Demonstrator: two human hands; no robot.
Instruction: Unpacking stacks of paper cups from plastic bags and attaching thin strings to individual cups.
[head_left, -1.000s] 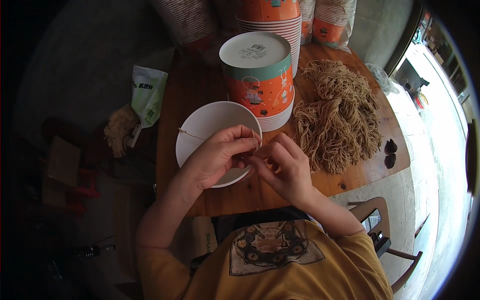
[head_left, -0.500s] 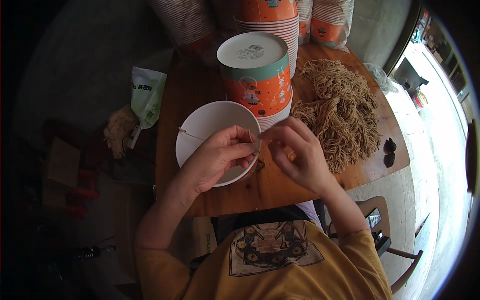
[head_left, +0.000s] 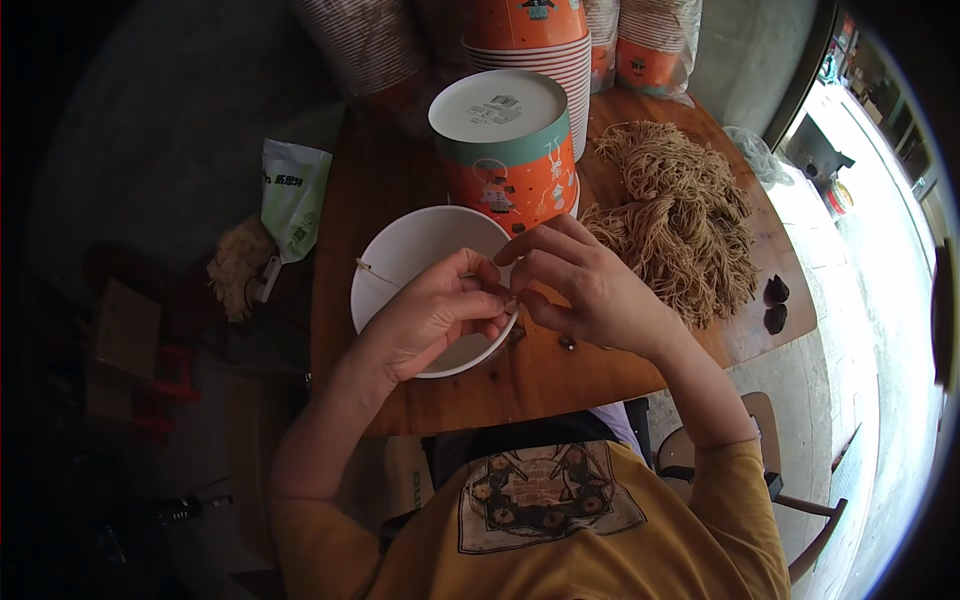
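Note:
My left hand point(head_left: 432, 315) lies over a white bowl point(head_left: 410, 250) on the wooden table point(head_left: 520, 375), its fingers pinched on a thin wooden skewer point(head_left: 372, 271) that sticks out to the left across the bowl. My right hand point(head_left: 585, 285) meets it at the bowl's right rim, fingertips pinching a small piece at the skewer's end. Just behind the hands stands an orange paper tub point(head_left: 508, 150) with a white lid. A big heap of brown noodles point(head_left: 675, 215) lies to the right of my right hand.
Stacks of orange paper tubs point(head_left: 530, 40) and wrapped stacks point(head_left: 650, 40) stand at the table's back. A white and green packet point(head_left: 293, 195) hangs off the left edge. Two dark lumps point(head_left: 776, 303) sit near the right edge. A chair point(head_left: 790, 490) is at lower right.
My right hand has moved up and to the right, from beside the bowl's lower rim toward the noodle heap, while keeping its fingertips at my left hand. My left hand has barely shifted.

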